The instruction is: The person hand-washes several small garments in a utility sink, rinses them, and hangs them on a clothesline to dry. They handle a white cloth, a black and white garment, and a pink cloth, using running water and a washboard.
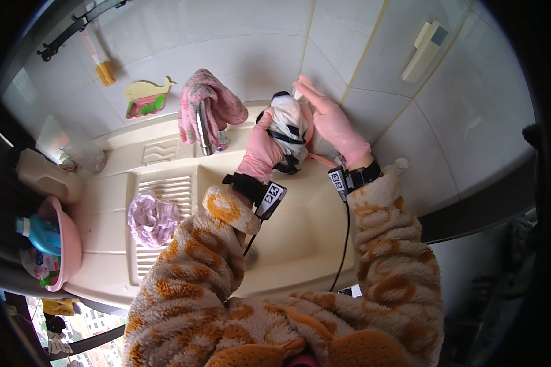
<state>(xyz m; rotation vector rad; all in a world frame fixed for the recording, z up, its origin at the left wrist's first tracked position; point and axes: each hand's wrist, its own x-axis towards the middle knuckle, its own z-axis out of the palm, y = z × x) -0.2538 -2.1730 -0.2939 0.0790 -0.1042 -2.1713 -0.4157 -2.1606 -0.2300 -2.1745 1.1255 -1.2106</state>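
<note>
A bunched white and black cloth garment (289, 125) is at the far side of the sink. My left hand (262, 150), in a pink rubber glove, grips its left side with bent fingers. My right hand (333, 119), gloved the same way, is just right of the garment by the tiled corner. Its fingers stretch forward and away, the tips beside a small white object (297, 92) whose kind I cannot make out. The cream sink basin (306, 226) lies beneath both forearms.
A pink floral towel (211, 101) drapes over the chrome faucet (203, 131). Lilac fabric (153, 220) lies on the ribbed washboard (165, 189). At left, a pink tub (72, 244) holds a blue bottle (40, 234). A whale-shaped soap holder (147, 98) hangs on the wall.
</note>
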